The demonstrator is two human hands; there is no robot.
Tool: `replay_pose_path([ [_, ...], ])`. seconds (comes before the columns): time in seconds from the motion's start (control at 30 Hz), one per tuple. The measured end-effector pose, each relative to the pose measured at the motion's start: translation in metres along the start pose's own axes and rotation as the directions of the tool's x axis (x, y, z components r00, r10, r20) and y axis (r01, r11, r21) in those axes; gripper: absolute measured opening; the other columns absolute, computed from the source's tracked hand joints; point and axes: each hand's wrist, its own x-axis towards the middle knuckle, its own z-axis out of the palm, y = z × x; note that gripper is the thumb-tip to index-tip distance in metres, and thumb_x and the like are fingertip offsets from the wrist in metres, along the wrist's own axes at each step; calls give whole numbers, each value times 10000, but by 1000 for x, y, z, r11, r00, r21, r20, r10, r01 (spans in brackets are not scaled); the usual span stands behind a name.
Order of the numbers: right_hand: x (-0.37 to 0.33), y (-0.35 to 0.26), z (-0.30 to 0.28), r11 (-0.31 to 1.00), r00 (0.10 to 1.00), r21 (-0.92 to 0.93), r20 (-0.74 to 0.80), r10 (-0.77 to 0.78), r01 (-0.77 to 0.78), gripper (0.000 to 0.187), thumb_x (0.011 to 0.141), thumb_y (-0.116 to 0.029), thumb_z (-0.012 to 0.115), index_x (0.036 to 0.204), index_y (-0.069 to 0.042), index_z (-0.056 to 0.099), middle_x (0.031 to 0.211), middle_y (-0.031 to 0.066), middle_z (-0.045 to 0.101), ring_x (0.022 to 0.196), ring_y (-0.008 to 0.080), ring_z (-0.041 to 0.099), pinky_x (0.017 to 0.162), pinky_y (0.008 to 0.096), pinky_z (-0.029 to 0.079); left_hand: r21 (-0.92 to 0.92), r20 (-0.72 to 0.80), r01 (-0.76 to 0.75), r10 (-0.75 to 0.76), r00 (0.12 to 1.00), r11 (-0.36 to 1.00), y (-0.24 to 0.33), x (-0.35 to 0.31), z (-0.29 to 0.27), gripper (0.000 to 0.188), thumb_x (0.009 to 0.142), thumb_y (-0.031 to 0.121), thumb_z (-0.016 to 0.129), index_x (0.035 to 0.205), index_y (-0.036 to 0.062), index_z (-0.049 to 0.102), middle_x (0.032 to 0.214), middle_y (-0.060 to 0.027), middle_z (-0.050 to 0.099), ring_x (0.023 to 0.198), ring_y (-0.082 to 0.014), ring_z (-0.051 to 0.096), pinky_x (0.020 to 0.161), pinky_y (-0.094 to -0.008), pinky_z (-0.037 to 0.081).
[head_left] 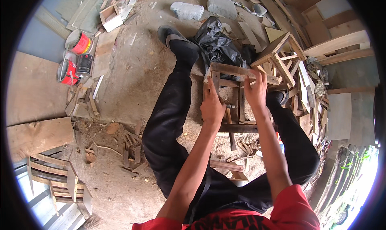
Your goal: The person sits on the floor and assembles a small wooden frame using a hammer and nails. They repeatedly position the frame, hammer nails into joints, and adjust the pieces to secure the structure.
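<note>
Between my legs stands a small wooden frame point(229, 69), built of rails and legs like an unfinished stool. My left hand point(213, 105) holds its upper left corner, fingers pointing away from me along the wood. My right hand point(256, 91) grips the far top rail toward its right end, with the fingers bent over it. Just right of my left hand, inside the frame, a short metallic piece point(230, 106) shows, perhaps a hammer head; its lower part is hard to make out. A darker crosspiece point(249, 128) forms the frame's near side.
A similar wooden frame point(281, 57) leans right, by stacked boards point(337, 43) and scraps. A black plastic bag point(217, 39) lies beyond my work. Paint cans point(80, 45) stand left, above offcuts point(132, 147). Concrete blocks point(187, 10) lie far off; a slatted wooden piece point(60, 175) sits near left.
</note>
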Motion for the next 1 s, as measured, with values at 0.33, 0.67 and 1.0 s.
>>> replay_pose_path([
  [0.33, -52, -27, -1, 959, 994, 264, 74, 85, -102, 287, 855, -49, 675, 1120, -45, 567, 1044, 174, 609, 975, 397, 590, 809, 502, 469, -472, 134, 216, -173, 976, 855, -73, 36, 30, 480, 961, 393, 629, 1212, -9, 552, 978, -227, 695, 849, -308, 715, 713, -406, 552],
  [0.67, 24, 31, 26, 978, 964, 147, 201, -173, 144, 426, 874, -253, 707, 1204, -36, 548, 1170, 176, 617, 1133, 356, 584, 935, 515, 451, -665, 309, 379, -226, 924, 644, -26, 20, 11, 257, 1007, 293, 615, 1026, 49, 538, 678, -17, 533, 470, -114, 486, 414, -284, 417],
  [1.0, 21, 41, 7, 978, 865, 53, 457, -205, 204, 463, 840, -280, 743, 1227, -72, 596, 1128, 100, 654, 1127, 284, 591, 973, 468, 400, -638, 204, 290, -207, 957, 713, -16, -18, 6, 279, 1013, 285, 608, 1090, 28, 532, 669, -9, 517, 458, -98, 460, 404, -280, 402],
])
